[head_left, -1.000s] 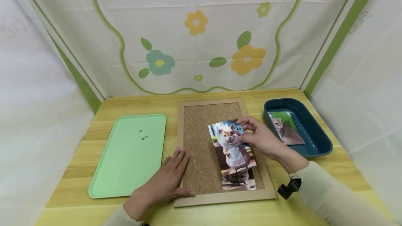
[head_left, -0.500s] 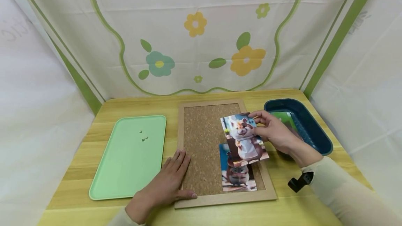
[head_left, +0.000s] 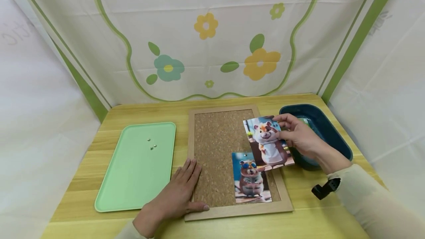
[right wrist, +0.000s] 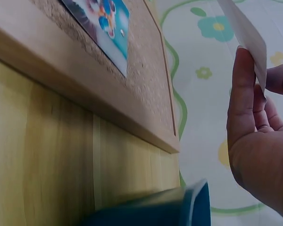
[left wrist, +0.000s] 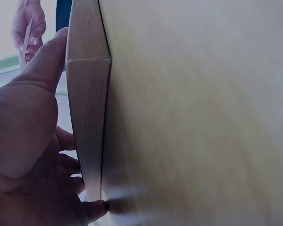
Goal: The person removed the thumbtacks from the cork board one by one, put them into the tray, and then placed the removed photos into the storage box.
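My right hand (head_left: 300, 135) pinches a hamster photo (head_left: 267, 145) by its upper right edge, thumb on the front. The photo is raised over the right side of the corkboard (head_left: 212, 139) and overlaps its frame in the head view. In the right wrist view the held photo (right wrist: 247, 35) shows almost edge-on. A second photo (head_left: 251, 185), a hamster in sunglasses, lies at the board's lower right with a small pin (head_left: 245, 154) at its top. My left hand (head_left: 177, 193) rests with straight fingers on the board's lower left frame, thumb along the bottom edge.
On the left lies a light green tray (head_left: 132, 180) with several small metal pins (head_left: 152, 147). At the right stands a dark blue bin (head_left: 335, 145); a photo (head_left: 304, 121) inside it is mostly hidden by my right hand. A flowered cloth (head_left: 209, 54) hangs behind the table.
My right hand has moved right and slightly up with the hamster photo, uncovering the sunglasses hamster photo and its pin. My left hand has stayed on the frame.
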`<state>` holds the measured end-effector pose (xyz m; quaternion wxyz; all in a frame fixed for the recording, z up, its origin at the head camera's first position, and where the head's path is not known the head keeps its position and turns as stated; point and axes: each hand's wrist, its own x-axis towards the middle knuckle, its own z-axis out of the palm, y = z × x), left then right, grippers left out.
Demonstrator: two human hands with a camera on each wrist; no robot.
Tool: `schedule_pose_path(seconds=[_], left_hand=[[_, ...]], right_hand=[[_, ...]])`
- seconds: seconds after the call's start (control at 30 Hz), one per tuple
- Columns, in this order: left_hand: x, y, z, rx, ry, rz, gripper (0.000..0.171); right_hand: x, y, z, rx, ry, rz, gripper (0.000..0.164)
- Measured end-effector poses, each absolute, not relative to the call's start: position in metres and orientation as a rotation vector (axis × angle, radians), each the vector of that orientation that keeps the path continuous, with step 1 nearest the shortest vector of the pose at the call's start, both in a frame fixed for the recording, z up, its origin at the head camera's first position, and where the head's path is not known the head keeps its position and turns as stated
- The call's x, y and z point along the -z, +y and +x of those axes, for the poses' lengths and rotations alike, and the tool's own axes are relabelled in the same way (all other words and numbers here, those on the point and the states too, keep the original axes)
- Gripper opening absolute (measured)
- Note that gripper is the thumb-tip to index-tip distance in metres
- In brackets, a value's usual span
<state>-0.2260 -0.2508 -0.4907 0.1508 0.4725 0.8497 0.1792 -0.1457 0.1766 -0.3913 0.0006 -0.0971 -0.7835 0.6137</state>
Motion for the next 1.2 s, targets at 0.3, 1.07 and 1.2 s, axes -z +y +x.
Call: schedule_pose_path(seconds=[0.3,1.07,1.2], left_hand=[[0.494,-0.252,-0.226,-0.500,2.452,1.355,0.117],[0.494,-0.253,-0.226,-0.481,2.456,1.353,0.116],[0.494,-0.252,-0.226,-0.471,2.460,1.356,0.116]], right_hand=[[0.389,0.198,-0.140,-2.014,-2.346,-0.274,0.042],[0.387,0.259,-0.133,-2.115,-2.224,-0.305,0.040],[0.384,0.270,-0.130,-2.116,-2.215,-0.329,0.038]])
